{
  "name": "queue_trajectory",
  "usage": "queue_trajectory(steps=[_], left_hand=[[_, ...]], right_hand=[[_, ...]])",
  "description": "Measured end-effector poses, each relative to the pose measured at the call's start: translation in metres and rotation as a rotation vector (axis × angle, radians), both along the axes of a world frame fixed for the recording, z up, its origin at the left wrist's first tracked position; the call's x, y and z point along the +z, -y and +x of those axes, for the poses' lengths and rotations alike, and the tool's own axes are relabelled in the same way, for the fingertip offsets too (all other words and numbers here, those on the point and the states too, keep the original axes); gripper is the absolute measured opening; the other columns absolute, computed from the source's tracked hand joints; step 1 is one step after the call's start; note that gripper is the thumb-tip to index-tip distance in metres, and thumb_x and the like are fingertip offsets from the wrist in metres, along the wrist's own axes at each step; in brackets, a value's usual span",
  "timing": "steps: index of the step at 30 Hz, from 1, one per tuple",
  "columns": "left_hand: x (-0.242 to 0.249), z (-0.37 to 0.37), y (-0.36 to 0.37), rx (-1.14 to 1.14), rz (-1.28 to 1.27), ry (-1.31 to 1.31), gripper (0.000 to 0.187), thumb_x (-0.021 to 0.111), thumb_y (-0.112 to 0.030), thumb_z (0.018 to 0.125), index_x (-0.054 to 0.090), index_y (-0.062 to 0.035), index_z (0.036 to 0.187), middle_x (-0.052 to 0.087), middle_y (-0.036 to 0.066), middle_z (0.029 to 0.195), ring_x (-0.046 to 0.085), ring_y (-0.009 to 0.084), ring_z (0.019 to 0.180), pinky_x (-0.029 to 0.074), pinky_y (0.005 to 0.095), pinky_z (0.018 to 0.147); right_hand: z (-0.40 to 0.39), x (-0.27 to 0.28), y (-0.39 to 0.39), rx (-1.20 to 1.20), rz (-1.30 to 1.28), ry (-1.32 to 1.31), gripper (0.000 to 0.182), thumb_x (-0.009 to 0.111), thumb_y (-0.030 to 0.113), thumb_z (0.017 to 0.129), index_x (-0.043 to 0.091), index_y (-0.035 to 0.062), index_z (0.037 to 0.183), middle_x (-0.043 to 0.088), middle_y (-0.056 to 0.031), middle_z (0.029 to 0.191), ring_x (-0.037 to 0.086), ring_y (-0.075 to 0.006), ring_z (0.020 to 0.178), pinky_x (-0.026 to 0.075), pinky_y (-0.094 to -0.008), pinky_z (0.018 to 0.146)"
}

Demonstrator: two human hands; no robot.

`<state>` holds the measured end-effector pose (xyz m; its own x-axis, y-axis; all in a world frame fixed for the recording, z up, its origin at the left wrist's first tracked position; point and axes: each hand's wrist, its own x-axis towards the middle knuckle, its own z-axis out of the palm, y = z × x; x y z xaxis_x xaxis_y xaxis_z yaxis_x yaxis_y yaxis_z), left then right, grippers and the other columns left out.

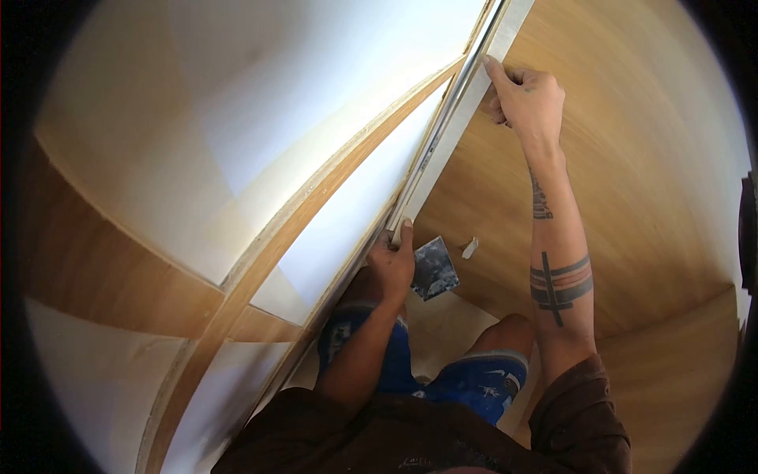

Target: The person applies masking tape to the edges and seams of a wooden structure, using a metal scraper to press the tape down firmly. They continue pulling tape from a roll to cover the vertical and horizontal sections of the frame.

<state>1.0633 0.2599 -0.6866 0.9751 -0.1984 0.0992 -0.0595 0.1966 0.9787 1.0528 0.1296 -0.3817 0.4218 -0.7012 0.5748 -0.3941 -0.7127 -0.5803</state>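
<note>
Left fingers, near the dark square, and right fingers touch trim.

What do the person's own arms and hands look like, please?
Both the left hand and the right hand are bare. The right forearm has dark tattoos: bands with a cross, and finer patterning nearer the wrist. No tattoo shows on the left forearm. Dark brown fabric sleeves end near the elbows.

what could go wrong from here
The strip may bow or shift along its middle, since only the right hand near the top and the left hand lower down steady it. The left thumb, close to the panel edge, might get pinched. The dark square by the legs could be stepped on.
</note>
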Motion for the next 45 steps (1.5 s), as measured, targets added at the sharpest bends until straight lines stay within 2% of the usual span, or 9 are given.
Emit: queue_trajectory(steps=[10,17,20,23,34,38,41,43,45], left_hand=[[-0.004,0.001,0.003,0.035,-0.013,0.031,0.045,0.078,-0.036,0.096,0.069,0.0052,0.078,0.061,0.008,0.063,0.051,0.0125,0.060,0.045,0.0351,0.059],[0.003,0.000,0.000,0.020,-0.071,0.011,0.044,0.078,-0.034,0.096,0.069,0.0056,0.079,0.062,0.007,0.064,0.051,0.0126,0.062,0.046,0.0358,0.060],[0.002,0.000,0.000,0.003,0.005,0.005,0.043,0.077,-0.033,0.096,0.070,0.0063,0.081,0.064,0.007,0.066,0.053,0.0130,0.063,0.047,0.0359,0.061],[0.003,-0.001,0.001,0.011,-0.070,0.025,0.042,0.077,-0.033,0.097,0.071,0.0067,0.084,0.066,0.008,0.069,0.056,0.0137,0.064,0.049,0.0355,0.063],[0.006,0.002,-0.004,-0.032,0.036,0.013,0.039,0.077,-0.031,0.097,0.073,0.0072,0.089,0.067,0.008,0.069,0.056,0.0125,0.064,0.048,0.0351,0.062],[0.010,0.001,-0.002,-0.002,0.067,0.081,0.039,0.077,-0.030,0.097,0.073,0.0074,0.089,0.068,0.009,0.070,0.058,0.0127,0.064,0.049,0.0357,0.062],[0.006,0.003,0.001,-0.076,0.093,-0.031,0.039,0.077,-0.030,0.097,0.073,0.0081,0.092,0.070,0.011,0.074,0.062,0.0144,0.069,0.051,0.0357,0.066],[0.001,0.002,0.004,-0.084,0.055,-0.038,0.040,0.076,-0.031,0.097,0.074,0.0087,0.098,0.075,0.015,0.084,0.067,0.0175,0.078,0.054,0.0367,0.074],[-0.012,0.005,0.009,-0.083,0.044,-0.012,0.040,0.076,-0.031,0.098,0.074,0.0084,0.100,0.076,0.016,0.089,0.069,0.0187,0.081,0.054,0.0371,0.077]], right_hand=[[-0.001,0.001,-0.002,-0.016,-0.015,-0.035,0.052,0.071,0.047,0.096,0.077,0.0022,0.070,0.068,-0.0060,0.055,0.066,-0.0147,0.048,0.057,-0.0307,0.060],[0.001,-0.003,0.000,-0.017,-0.024,-0.013,0.051,0.070,0.047,0.096,0.077,0.0027,0.072,0.068,-0.0054,0.055,0.066,-0.0146,0.048,0.057,-0.0311,0.059],[0.000,-0.002,-0.001,-0.013,-0.007,-0.001,0.052,0.071,0.047,0.096,0.076,0.0031,0.070,0.068,-0.0052,0.055,0.066,-0.0145,0.048,0.057,-0.0309,0.060],[-0.001,-0.002,-0.002,-0.022,-0.001,-0.024,0.053,0.071,0.047,0.096,0.075,0.0034,0.067,0.067,-0.0050,0.055,0.066,-0.0145,0.049,0.057,-0.0308,0.060],[0.000,-0.001,0.000,-0.046,0.011,-0.058,0.054,0.070,0.050,0.095,0.075,0.0031,0.069,0.068,-0.0048,0.056,0.067,-0.0152,0.050,0.058,-0.0311,0.062],[-0.004,0.019,-0.004,-0.085,0.035,-0.116,0.050,0.075,0.048,0.091,0.075,0.0031,0.068,0.069,-0.0054,0.058,0.067,-0.0149,0.050,0.058,-0.0311,0.062],[-0.010,0.045,0.002,-0.090,0.015,-0.204,0.047,0.080,0.045,0.086,0.074,0.0030,0.067,0.070,-0.0062,0.060,0.067,-0.0148,0.051,0.057,-0.0307,0.062],[-0.009,0.061,0.008,-0.077,-0.123,-0.187,0.044,0.083,0.042,0.083,0.073,0.0035,0.065,0.070,-0.0062,0.060,0.068,-0.0150,0.054,0.057,-0.0307,0.062],[-0.009,0.075,0.004,-0.084,-0.157,-0.150,0.046,0.081,0.045,0.085,0.073,0.0046,0.064,0.070,-0.0057,0.060,0.069,-0.0153,0.056,0.057,-0.0309,0.062]])
